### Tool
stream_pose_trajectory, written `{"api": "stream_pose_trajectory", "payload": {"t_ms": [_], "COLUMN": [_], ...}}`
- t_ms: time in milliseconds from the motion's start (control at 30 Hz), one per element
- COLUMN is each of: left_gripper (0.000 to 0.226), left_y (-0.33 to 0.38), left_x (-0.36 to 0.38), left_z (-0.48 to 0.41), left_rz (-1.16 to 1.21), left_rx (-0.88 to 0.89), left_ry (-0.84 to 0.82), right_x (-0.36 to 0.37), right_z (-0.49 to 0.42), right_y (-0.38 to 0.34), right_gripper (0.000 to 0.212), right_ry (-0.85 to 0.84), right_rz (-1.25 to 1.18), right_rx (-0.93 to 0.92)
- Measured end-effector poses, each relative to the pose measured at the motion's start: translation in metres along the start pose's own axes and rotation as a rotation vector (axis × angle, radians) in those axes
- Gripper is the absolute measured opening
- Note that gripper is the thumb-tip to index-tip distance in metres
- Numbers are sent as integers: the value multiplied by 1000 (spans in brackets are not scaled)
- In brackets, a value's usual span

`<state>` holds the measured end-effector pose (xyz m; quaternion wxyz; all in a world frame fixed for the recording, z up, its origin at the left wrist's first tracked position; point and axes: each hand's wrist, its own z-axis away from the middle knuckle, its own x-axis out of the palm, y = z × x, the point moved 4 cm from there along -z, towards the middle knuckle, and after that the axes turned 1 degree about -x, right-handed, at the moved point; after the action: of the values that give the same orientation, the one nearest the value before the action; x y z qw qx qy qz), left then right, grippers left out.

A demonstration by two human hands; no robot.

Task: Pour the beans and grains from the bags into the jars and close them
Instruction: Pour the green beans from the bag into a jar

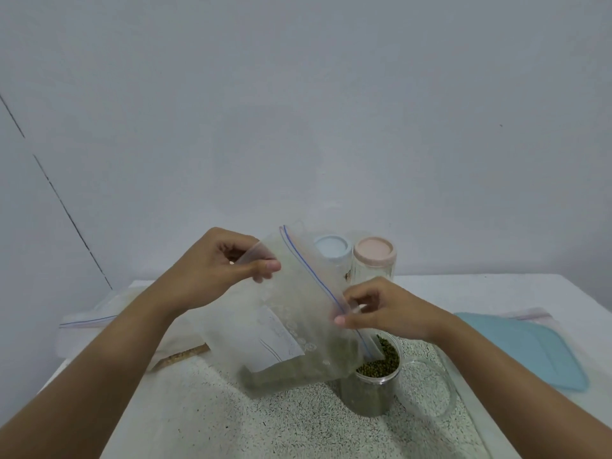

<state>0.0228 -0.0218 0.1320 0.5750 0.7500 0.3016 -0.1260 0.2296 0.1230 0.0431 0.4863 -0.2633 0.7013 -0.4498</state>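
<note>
I hold a clear zip bag [291, 323] tilted over an open clear jar [372, 392]. Small green beans fill the jar nearly to its rim, and more lie in the bag's lower corner. My left hand [215, 273] pinches the bag's raised upper corner. My right hand [384, 309] pinches the bag's zip edge just above the jar mouth. Behind stand a jar with a blue lid [332, 248], partly hidden by the bag, and a jar with a pink lid [374, 256].
Another zip bag [96, 321] lies at the left on the white table [496, 289]. A clear glass container [427, 389] sits just right of the open jar, and a light blue lid [526, 349] lies further right. A speckled mat [231, 415] covers the table's front.
</note>
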Motion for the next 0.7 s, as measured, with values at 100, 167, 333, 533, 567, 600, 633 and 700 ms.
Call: {"api": "stream_pose_trajectory", "payload": {"t_ms": [100, 167, 333, 533, 567, 600, 633, 700], "left_gripper": [17, 20, 14, 16, 15, 15, 15, 15], "left_y": [-3, -6, -9, -14, -14, -15, -16, -17], "left_x": [-1, -2, -5, -18, -22, -25, -27, -31], "left_z": [3, 5, 8, 15, 16, 17, 19, 22], "left_rz": [22, 35, 86, 95, 92, 90, 95, 115], "left_rx": [6, 8, 7, -17, -19, -20, -21, -22], "left_ry": [32, 54, 146, 239, 246, 256, 267, 293], "right_x": [3, 3, 4, -9, -12, -14, -18, -23], "right_z": [6, 11, 22, 16, 13, 12, 9, 5], "right_y": [8, 15, 32, 21, 17, 14, 10, 3], "right_gripper": [26, 30, 9, 17, 18, 19, 19, 18], "right_ry": [-65, -84, -66, 46, 67, 87, 105, 135], "right_rz": [18, 36, -14, -31, -34, -38, -44, -51], "right_rx": [47, 83, 170, 106, 94, 86, 83, 79]}}
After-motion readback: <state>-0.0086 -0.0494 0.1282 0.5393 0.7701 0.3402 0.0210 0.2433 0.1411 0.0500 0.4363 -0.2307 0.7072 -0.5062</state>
